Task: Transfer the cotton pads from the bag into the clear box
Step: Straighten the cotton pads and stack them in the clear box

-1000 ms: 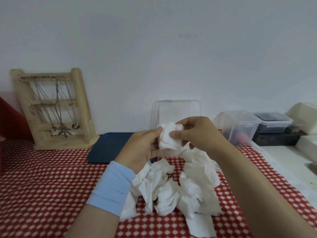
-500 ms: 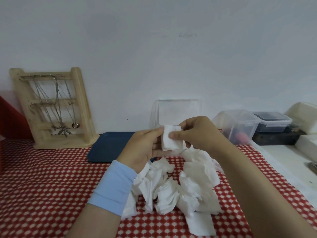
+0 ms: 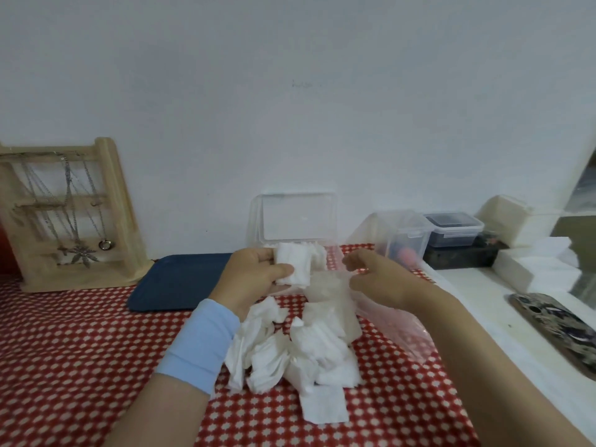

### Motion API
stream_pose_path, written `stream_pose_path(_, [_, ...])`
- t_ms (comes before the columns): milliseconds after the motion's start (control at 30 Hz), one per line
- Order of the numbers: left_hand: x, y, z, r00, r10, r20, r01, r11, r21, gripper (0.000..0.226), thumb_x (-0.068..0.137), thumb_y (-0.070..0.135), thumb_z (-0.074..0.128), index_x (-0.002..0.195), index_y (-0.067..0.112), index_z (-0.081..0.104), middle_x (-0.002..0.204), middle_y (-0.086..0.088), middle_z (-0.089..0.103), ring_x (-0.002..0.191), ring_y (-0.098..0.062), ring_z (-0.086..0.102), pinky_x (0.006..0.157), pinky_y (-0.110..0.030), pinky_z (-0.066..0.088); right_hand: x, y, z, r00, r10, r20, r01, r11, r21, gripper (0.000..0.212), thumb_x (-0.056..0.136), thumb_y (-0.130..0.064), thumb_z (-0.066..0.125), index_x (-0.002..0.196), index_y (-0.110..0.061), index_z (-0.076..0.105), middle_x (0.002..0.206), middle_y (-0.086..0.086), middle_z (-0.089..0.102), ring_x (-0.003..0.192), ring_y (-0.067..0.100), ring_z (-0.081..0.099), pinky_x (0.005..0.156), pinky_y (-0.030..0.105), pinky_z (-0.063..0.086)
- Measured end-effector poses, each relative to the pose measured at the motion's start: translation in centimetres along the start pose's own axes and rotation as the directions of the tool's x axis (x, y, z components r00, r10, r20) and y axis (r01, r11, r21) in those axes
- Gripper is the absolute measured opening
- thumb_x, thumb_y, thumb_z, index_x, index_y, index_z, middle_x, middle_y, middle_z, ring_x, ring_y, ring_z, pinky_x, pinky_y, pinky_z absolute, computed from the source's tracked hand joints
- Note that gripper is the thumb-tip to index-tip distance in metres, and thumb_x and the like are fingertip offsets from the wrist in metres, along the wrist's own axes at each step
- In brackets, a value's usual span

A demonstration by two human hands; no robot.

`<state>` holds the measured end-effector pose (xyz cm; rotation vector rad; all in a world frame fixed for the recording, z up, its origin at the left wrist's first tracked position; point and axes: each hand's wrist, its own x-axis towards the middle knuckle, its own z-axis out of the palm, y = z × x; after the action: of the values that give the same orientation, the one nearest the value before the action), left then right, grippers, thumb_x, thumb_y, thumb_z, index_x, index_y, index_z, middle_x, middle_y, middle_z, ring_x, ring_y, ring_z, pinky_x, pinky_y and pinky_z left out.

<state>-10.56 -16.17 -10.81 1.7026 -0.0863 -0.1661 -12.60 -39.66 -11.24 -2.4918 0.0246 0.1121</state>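
Right hand [image 3: 375, 279] let go of stack, drifted right, fingers loose, holding nothing. Left hand [image 3: 254, 279] alone pinched cotton pads [image 3: 293, 264], already just in front of clear box [image 3: 295, 221], so nearer. Bag [image 3: 387, 317] lay right.

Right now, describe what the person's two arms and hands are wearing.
The left hand is bare, with a light blue cuff-like band around the wrist; the forearm below it is bare. The right hand and its forearm are bare, with no sleeve, glove or jewellery visible.
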Motion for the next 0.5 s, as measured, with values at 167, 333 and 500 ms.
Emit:
stream_pose_path(167, [-0.7, 1.3, 2.2, 0.999, 0.042, -0.006, -0.042, 0.998, 0.038, 0.021, 0.089, 0.001, 0.070, 0.092, 0.020, 0.076, 0.092, 0.000, 0.080, 0.085, -0.014, 0.077, 0.072, -0.025, 0.062, -1.2, 1.7, -0.1, 0.998, 0.069, 0.001, -0.068, 0.989, -0.133, 0.052, 0.089, -0.030, 0.068, 0.136, -0.027, 0.046, 0.139, -0.003, 0.056, 0.116, 0.020, 0.057, 0.099, 0.033, 0.047])
stream_pose_path(333, [-1.1, 1.3, 2.5, 0.999, 0.036, -0.023, -0.034, 0.997, 0.064, 0.022, 0.088, 0.000, 0.071, 0.089, 0.022, 0.075, 0.094, -0.001, 0.079, 0.087, -0.016, 0.076, 0.070, -0.024, 0.062, -2.0, 3.3, -0.6, 0.986, 0.164, -0.006, -0.159, 0.946, -0.283, 0.031, 0.095, -0.037, 0.063, 0.125, -0.030, 0.063, 0.123, -0.006, 0.067, 0.108, 0.018, 0.062, 0.104, 0.039, 0.048])
stream_pose_path(500, [-1.1, 1.3, 2.3, 0.999, 0.023, -0.035, -0.020, 0.997, 0.076, 0.022, 0.089, 0.000, 0.070, 0.086, 0.022, 0.073, 0.092, -0.001, 0.079, 0.084, -0.016, 0.076, 0.069, -0.024, 0.061, -2.1, 1.9, -1.4, 0.985, 0.133, -0.108, -0.166, 0.895, -0.413, 0.034, 0.093, -0.010, 0.064, 0.122, -0.026, 0.070, 0.121, -0.004, 0.058, 0.115, 0.023, 0.059, 0.106, 0.040, 0.049])
